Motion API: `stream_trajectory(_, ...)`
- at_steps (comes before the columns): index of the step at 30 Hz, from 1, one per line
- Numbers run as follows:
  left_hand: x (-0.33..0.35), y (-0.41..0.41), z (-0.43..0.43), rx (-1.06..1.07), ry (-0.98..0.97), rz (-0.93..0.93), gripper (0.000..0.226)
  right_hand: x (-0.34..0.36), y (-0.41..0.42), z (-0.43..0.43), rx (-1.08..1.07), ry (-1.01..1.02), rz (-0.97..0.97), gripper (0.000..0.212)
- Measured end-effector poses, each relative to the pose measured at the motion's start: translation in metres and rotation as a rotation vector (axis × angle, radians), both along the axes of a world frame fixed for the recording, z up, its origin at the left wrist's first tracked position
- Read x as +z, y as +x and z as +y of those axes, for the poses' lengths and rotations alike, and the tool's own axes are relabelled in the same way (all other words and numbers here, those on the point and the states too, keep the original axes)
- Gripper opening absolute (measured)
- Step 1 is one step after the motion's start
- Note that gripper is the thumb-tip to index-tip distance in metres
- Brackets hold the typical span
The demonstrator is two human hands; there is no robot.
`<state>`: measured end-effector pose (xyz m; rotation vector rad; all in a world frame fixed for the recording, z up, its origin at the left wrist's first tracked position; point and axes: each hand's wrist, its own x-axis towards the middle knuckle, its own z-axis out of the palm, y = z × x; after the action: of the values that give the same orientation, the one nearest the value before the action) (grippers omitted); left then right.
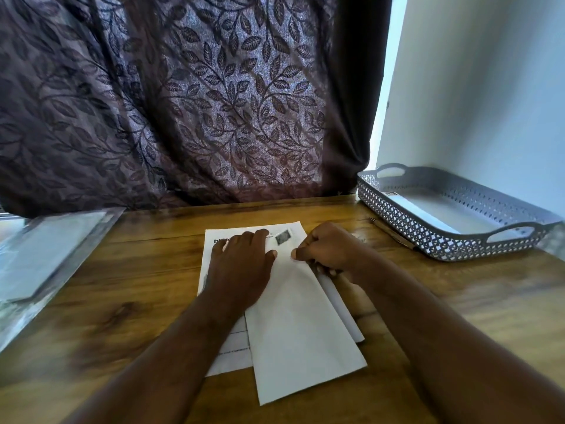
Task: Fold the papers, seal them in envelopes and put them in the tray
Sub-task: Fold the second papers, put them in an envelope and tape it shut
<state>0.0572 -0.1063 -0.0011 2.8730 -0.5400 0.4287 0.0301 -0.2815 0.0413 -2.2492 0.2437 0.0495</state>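
Mid-table (pixel 122 301), left hand (pixel 241 261) flat, open, pressing envelope (pixel 299 332) atop printed paper (pixel 226 353); right hand (pixel 327 250) curled, pinching envelope's far end; grey tray (pixel 397 228) far right, apart.

Bare wooden table (pixel 128 289) lies open to the left of the printed paper (pixel 224 347) and on the near right, giving a hand free passage there. On the far left a clear plastic sleeve (pixel 46 258) covers the table edge, while at the far right the grey perforated tray (pixel 452 221) sits against the white wall (pixel 489 102), with a pen (pixel 393 233) just beside its near wall. The leaf-patterned curtain (pixel 198 102) closes off the back edge
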Motion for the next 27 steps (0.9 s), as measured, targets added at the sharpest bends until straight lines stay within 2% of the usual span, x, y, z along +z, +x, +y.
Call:
stream_trajectory(4, -0.002, -0.001, -0.002, 0.011, -0.009, 0.012, 0.052, 0.000, -0.002, 0.001, 0.013, 0.091, 0.016, 0.032)
stream_trajectory(11, 0.000, 0.000, 0.001, 0.022, -0.029, 0.029, 0.050, 0.004, 0.001, 0.004, -0.033, -0.242, 0.000, 0.030)
stream_trajectory(16, 0.000, -0.001, 0.000, 0.028, -0.021, 0.016, 0.049, 0.001, 0.004, 0.003, -0.031, -0.267, 0.024, 0.029)
stream_trajectory(19, -0.001, 0.000, -0.001, 0.028, -0.030, 0.006, 0.049, 0.001, 0.006, 0.007, 0.029, -0.319, 0.037, 0.036)
stream_trajectory(23, -0.003, 0.003, 0.000, 0.035, -0.066, 0.003, 0.051, 0.002, 0.007, 0.010, 0.104, -0.341, 0.026, 0.034)
stream_trajectory(27, -0.003, 0.004, 0.003, 0.011, -0.172, 0.011, 0.053, 0.004, 0.004, 0.004, 0.118, -0.186, 0.012, 0.018)
